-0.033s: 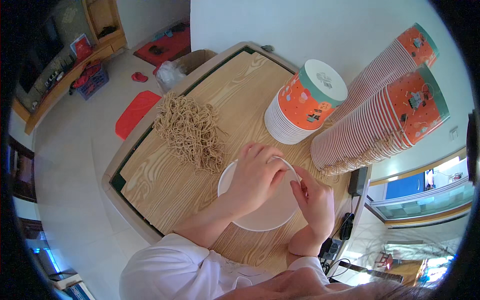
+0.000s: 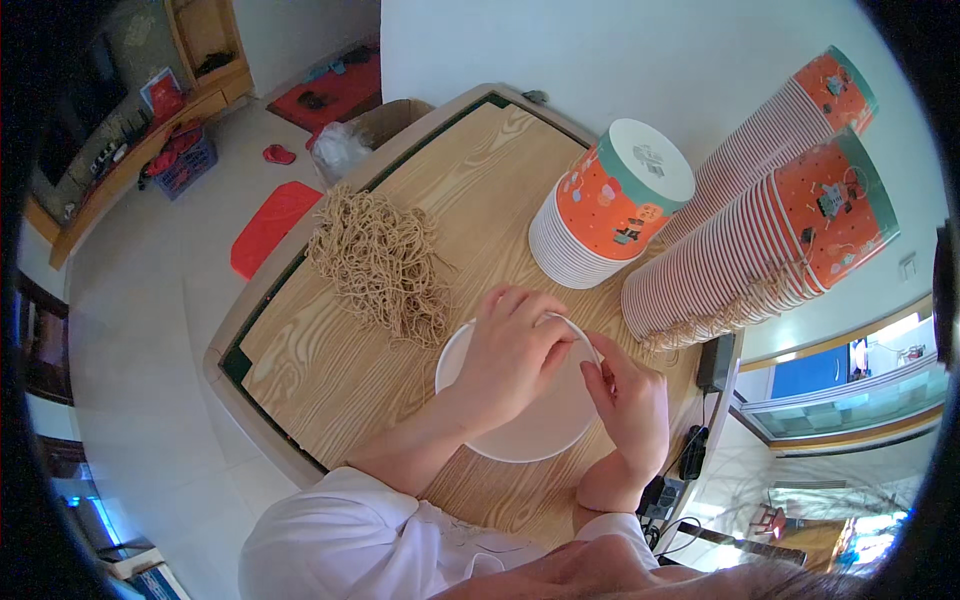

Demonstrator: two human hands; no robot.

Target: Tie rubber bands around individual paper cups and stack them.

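Observation:
A white paper bucket point(image 2: 530, 430) stands near me on the table, its round mouth facing up toward me. My left hand point(image 2: 515, 350) reaches across the mouth, thumb and fingers closed on the far right rim. At the same stretch of rim, my right hand point(image 2: 632, 400) pinches the edge from outside, thumb against index finger. Whether a strand of cord lies between the fingers cannot be made out. Left of the bucket is a tangled heap of tan cord point(image 2: 380, 265). An upside-down stack of orange and green paper buckets point(image 2: 610, 205) stands beyond my hands.
Two tall bucket stacks lean at the right: a nearer one point(image 2: 740, 255) with cut cord strands point(image 2: 740, 310) along its side, and one behind point(image 2: 755, 135). The wooden table point(image 2: 310, 400) has a raised edge. Black adapters point(image 2: 692, 452) and cables sit at its right edge. A red stool point(image 2: 272, 228) stands left.

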